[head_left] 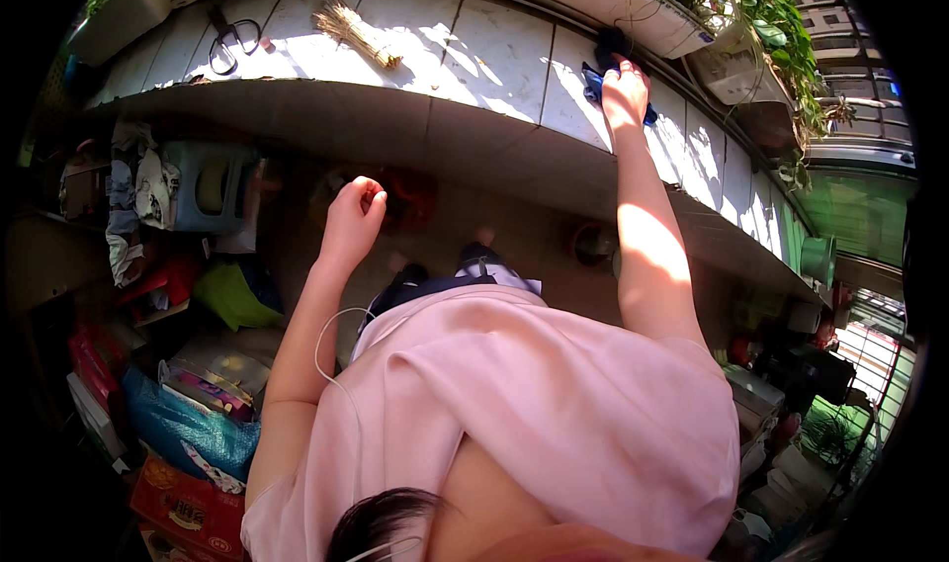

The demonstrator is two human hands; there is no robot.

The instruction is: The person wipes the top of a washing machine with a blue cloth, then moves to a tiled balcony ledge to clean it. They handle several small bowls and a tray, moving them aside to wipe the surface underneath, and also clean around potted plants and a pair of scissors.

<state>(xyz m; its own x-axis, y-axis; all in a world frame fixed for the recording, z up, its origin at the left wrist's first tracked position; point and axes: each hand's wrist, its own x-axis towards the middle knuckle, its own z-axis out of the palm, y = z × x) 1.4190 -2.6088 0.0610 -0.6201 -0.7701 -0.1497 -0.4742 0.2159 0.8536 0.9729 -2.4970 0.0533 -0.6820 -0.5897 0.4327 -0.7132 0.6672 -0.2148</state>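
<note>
My right hand (626, 95) reaches onto the white tiled ledge (504, 58) and rests on a dark blue cloth (592, 80); its fingertips touch dark, bunched material at the ledge's back edge. The hand hides part of the cloth. My left hand (363, 206) hangs in the air below the ledge's front edge, fingers curled, with nothing visible in it. On the ledge to the left lie a tied bundle of straw-like stalks (359, 34) and a pair of dark-handled scissors (233, 45), with a small pinkish piece (266, 44) beside them.
Planters with green plants (771, 32) line the ledge's back edge. Under and left of it stand a grey-blue plastic stool (211, 184), a teal bag (185, 421) and a red carton (189, 506). A bucket-like container (593, 245) stands on the floor. A thin white cable (317, 347) hangs by my left arm.
</note>
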